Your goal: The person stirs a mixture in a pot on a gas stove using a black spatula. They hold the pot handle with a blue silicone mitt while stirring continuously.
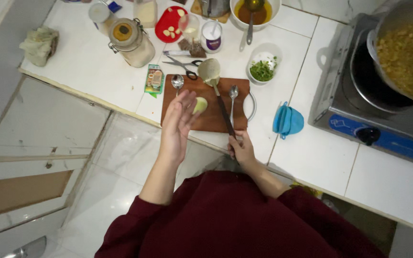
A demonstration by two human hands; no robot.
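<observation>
Over the wooden cutting board (206, 119), left hand (178, 122) open-palmed cupping pale dough lump (200, 105) at its 2 o'clock, right hand (241, 149) clamped on ladle (211, 76) handle; probably best keeping palm flat, scooping gently.

One view only, from the camera on my head. It looks almost straight down past my chest onto the white tiled bench (96, 62), from fairly close, about arm's reach above it. The bench edge runs diagonally, so the frame is turned relative to it. My dark red sleeves fill the near bottom edge. The wooden board (201, 117) sits near centre, the stove (359, 110) at far right, the floor at near left. No second view shares the scene.
</observation>
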